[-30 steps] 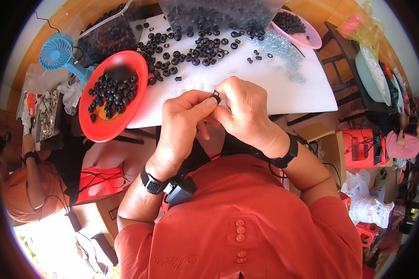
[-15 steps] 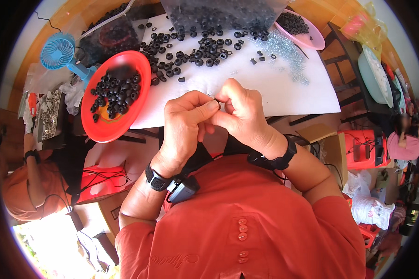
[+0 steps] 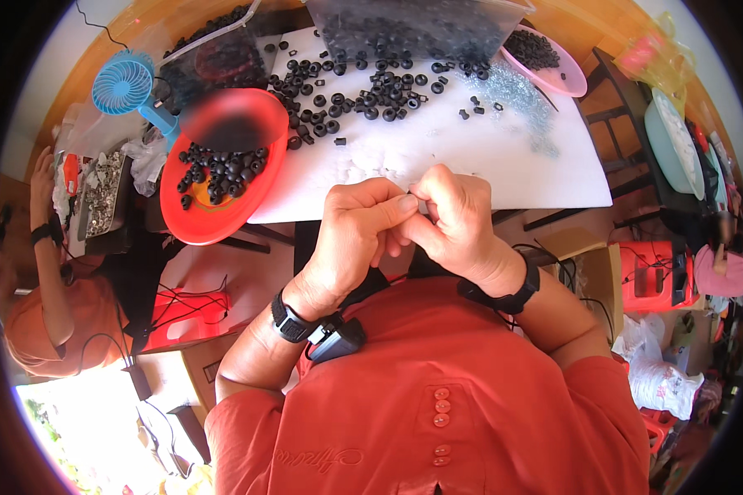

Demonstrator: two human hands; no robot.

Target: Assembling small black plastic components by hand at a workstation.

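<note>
My left hand (image 3: 355, 235) and my right hand (image 3: 458, 223) meet fingertip to fingertip above the near edge of a white tabletop (image 3: 545, 186). Both are closed in a pinch, thumbs against bent index fingers. A tiny dark bit barely shows where the fingertips meet; its kind is hidden. To the left of my left hand, a red plate (image 3: 191, 224) bears many black rounded parts with holes (image 3: 238, 169). More loose black parts (image 3: 388, 91) lie scattered farther back on the tabletop. Small clear pieces (image 3: 520, 103) are heaped to their right.
A clear tub (image 3: 421, 29) of black parts stands at the back, beside a pink dish (image 3: 576, 81) of small dark pieces. A blue fan (image 3: 124, 82) stands behind the red plate. Another person's arm (image 3: 45, 198) is at far left. A pale green basin (image 3: 675, 144) sits right.
The whole view has shifted a little, so the tabletop things appear farther right. My hands stay pinched together, slightly lower in the picture; the dark bit between the fingertips shows less.
</note>
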